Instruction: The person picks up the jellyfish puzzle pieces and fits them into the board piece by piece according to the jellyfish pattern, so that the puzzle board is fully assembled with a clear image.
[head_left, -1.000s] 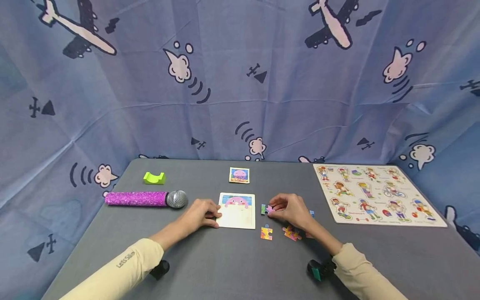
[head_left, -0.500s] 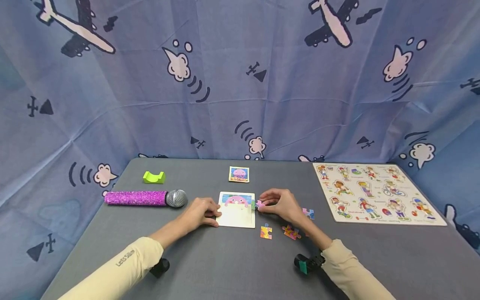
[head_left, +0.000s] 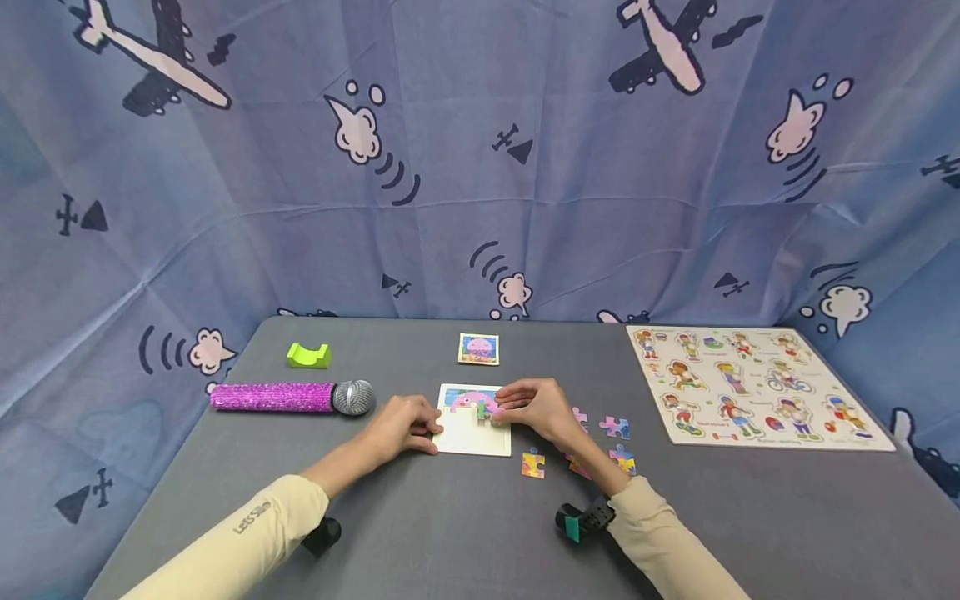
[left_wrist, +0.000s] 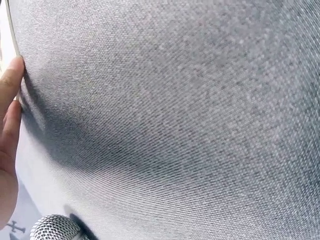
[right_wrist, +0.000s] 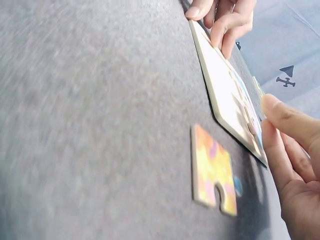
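In the head view a pale jigsaw board (head_left: 468, 439) lies mid-table, its upper part filled with a pink sea-creature picture and its lower part bare. My left hand (head_left: 408, 423) holds the board's left edge with thumb and fingers. Over the board's right side, my right hand (head_left: 536, 408) pinches a green-and-pink puzzle piece (head_left: 482, 411) between thumb and fingertips; in the right wrist view this piece (right_wrist: 258, 86) shows edge-on, raised above the board. Several loose pieces lie right of the board, among them a yellow-orange puzzle piece (head_left: 533, 464) and a pink-blue one (head_left: 615, 427).
Behind the board lies a small picture card (head_left: 478, 350). To the left are a purple glittery microphone (head_left: 277, 397) and a lime-green block (head_left: 308, 357). A large figure-puzzle board (head_left: 750, 392) covers the table's right rear. A blue printed curtain (head_left: 450, 167) hangs behind.
My right hand has picked the green-and-pink puzzle piece off the table and carried it left over the board. More loose pieces show where the hand was. My left hand stays at the board's edge.
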